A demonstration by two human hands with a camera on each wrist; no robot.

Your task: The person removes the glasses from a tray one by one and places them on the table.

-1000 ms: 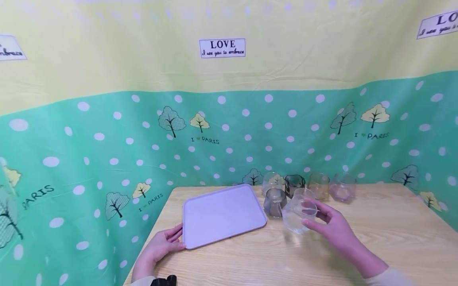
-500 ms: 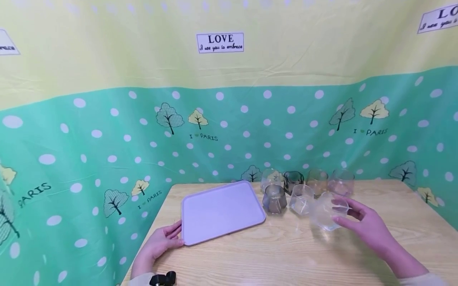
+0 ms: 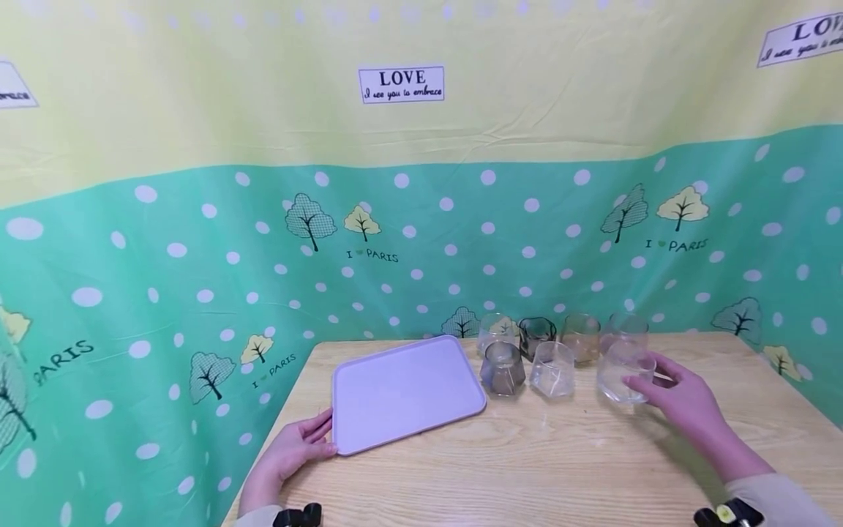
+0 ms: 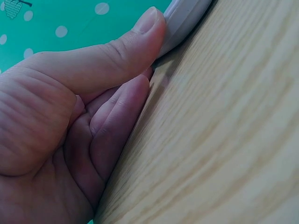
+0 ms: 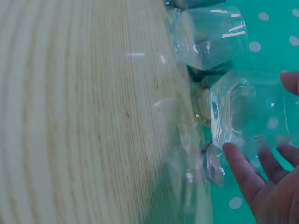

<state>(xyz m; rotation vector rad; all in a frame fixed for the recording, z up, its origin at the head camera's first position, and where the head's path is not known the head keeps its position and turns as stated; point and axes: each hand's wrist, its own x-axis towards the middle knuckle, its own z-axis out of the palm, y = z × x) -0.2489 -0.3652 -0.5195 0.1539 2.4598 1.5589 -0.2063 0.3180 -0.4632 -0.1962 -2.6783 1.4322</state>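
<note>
My right hand point(image 3: 691, 402) holds a clear drinking glass point(image 3: 615, 379) upright at the right end of the front row, thumb on the near side. In the right wrist view the clear faceted glass point(image 5: 245, 107) lies between the thumb and the spread fingers point(image 5: 243, 172). Whether its base touches the table cannot be told. My left hand point(image 3: 290, 450) grips the near left corner of a light purple tray point(image 3: 408, 395), thumb at the rim. The left wrist view has the thumb point(image 4: 135, 42) against the tray's edge point(image 4: 184, 23), other fingertips partly hidden.
A smoky grey glass point(image 3: 503, 369) and another clear glass point(image 3: 553, 371) stand right of the tray. Behind them is a row of clear, dark, amber and pinkish glasses point(image 3: 581, 340). A patterned curtain point(image 3: 421, 219) hangs behind the wooden table point(image 3: 500, 468).
My right hand has carried the clear glass rightward, away from the other front glasses, and then slightly back toward the rear row. My left hand and the tray keep their places.
</note>
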